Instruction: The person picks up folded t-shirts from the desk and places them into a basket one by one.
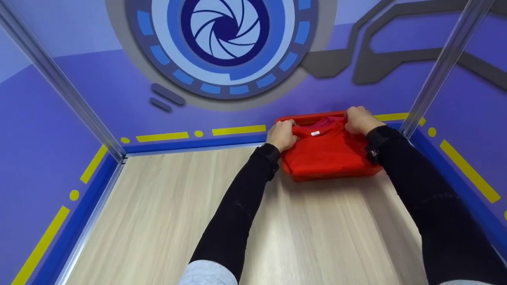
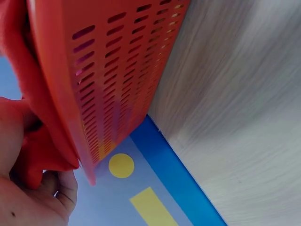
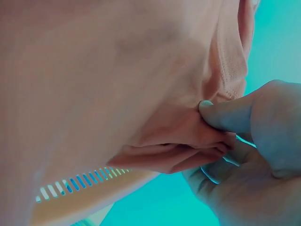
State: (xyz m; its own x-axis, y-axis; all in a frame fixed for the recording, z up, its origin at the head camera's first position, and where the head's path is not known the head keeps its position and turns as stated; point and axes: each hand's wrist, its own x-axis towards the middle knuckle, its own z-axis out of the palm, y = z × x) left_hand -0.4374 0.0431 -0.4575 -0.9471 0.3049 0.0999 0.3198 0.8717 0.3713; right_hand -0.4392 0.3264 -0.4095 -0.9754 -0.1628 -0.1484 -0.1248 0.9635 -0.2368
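Observation:
A red T-shirt [image 1: 328,150] with a small white label at its neckline lies over a red slotted basket [image 1: 311,118] against the back wall. My left hand [image 1: 282,135] pinches the shirt near its left shoulder; in the left wrist view, red cloth is bunched between thumb and fingers beside the basket's perforated wall [image 2: 113,70]. At the other shoulder, my right hand [image 1: 359,120] grips the cloth. The right wrist view shows that hand's thumb pressing a fold of the shirt [image 3: 183,136] against the fingers. Pinkish cloth [image 1: 326,121] shows behind the neckline, inside the basket.
The basket is on a light wood-grain table [image 1: 178,206]. Purple printed panels [image 1: 91,87] enclose it at the back and both sides, with metal posts [image 1: 443,59] at the corners. The basket sits close to the back right corner.

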